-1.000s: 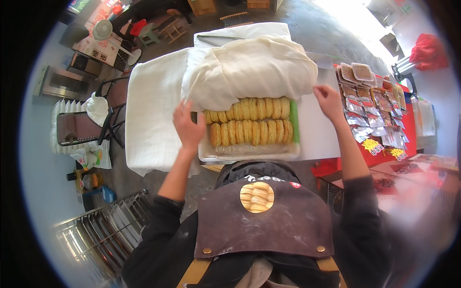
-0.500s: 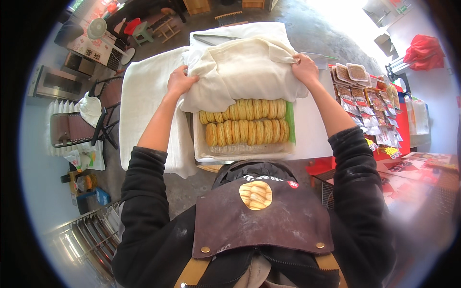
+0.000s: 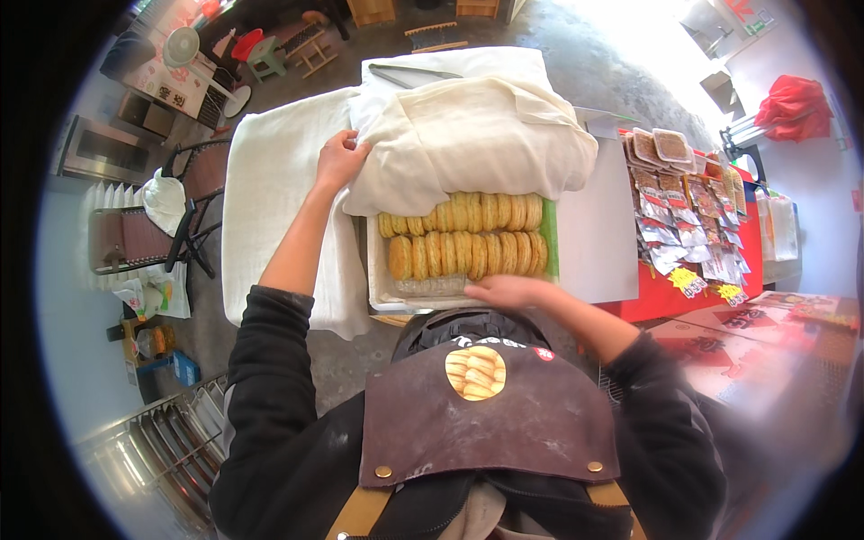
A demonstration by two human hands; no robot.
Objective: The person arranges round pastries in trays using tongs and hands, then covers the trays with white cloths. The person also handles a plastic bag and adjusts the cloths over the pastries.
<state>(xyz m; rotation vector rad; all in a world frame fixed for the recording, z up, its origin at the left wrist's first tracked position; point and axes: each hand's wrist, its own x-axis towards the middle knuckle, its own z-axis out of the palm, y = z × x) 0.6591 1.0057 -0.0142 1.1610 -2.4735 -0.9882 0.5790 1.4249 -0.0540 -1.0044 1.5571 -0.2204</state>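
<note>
Two rows of round golden pastries stand on edge in a shallow white tray. A cream cloth lies bunched over the far part of the tray and hides what is under it. My left hand is at the cloth's left edge, its fingers closed on the fabric. Over the tray's near edge is my right hand, slightly blurred. Its fingers stretch left beside a strip of clear plastic in front of the near row, and nothing shows in them.
Metal tongs lie on white cloth beyond the tray. Another white cloth hangs over the surface at left. A red-covered table at right bears packaged goods. A folding chair stands at left.
My right hand has let go of the cloth's right corner and come down to the tray's near edge. The cloth's right side now lies loose. My left hand has stayed near its place.
</note>
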